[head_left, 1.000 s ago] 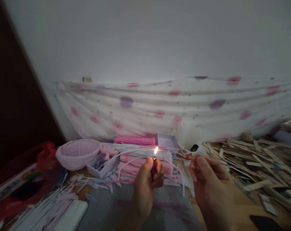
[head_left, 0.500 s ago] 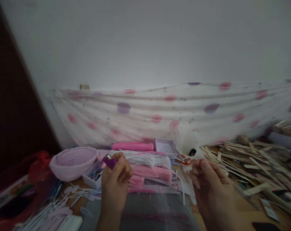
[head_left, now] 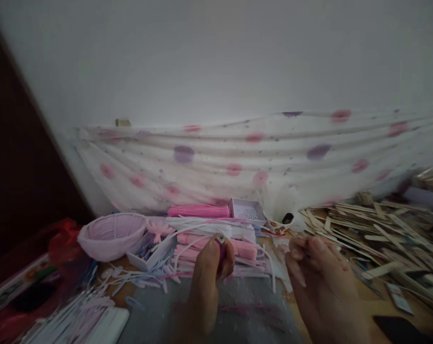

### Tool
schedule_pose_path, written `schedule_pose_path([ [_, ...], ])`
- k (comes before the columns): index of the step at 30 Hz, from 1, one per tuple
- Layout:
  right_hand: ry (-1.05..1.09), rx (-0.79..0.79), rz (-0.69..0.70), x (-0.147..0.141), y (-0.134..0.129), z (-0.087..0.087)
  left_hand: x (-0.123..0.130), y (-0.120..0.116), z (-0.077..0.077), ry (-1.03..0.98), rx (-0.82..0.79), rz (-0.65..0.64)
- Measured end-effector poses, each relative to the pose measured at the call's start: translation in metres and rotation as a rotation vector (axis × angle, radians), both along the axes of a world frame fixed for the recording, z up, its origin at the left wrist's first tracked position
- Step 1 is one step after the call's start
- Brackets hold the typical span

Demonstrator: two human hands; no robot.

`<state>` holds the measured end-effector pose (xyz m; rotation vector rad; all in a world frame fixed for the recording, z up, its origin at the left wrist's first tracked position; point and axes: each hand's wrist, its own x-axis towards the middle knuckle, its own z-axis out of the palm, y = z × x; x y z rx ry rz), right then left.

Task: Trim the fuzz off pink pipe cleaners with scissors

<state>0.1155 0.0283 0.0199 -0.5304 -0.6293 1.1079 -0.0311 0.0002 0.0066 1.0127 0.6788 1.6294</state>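
Observation:
My left hand [head_left: 206, 279] is closed round a purple lighter [head_left: 221, 251], whose metal top points up and shows above my fingers. Behind it lie bundles of pink strips [head_left: 243, 250] and white strips [head_left: 209, 223]. My right hand [head_left: 322, 279] is raised to the right, its thumb and fingertips pinched together. What it holds, if anything, is too small and dim to make out. Just behind that hand stands a patterned cup [head_left: 277, 229] with a dark-topped item in it.
A pale pink bowl [head_left: 111, 239] stands left, beside a small box of coloured bits [head_left: 145, 258]. A box of beads [head_left: 247, 212] sits at the back. Many wooden sticks [head_left: 363, 220] are heaped right. A grey mat [head_left: 252, 306] lies in front, a dark flat object [head_left: 399, 329] at bottom right.
My left hand has moved right with the lighter and turned it more upright, uncovering the pink bow-like piece and strips on the left. My right hand stays pinched, shifted slightly.

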Motion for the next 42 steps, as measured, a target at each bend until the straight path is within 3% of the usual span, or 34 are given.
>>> schedule_pose_path([
  [6,-0.039,-0.009,0.016,-0.009,0.003,-0.004,0.003,0.005,0.004,-0.094,-0.075,-0.121],
  [34,-0.081,0.024,0.016,-0.016,0.008,-0.008,-0.007,-0.001,0.012,-0.171,-0.069,-0.055],
  [42,-0.075,-0.012,0.022,-0.017,0.009,-0.006,0.011,-0.002,0.010,-0.104,-0.147,-0.114],
])
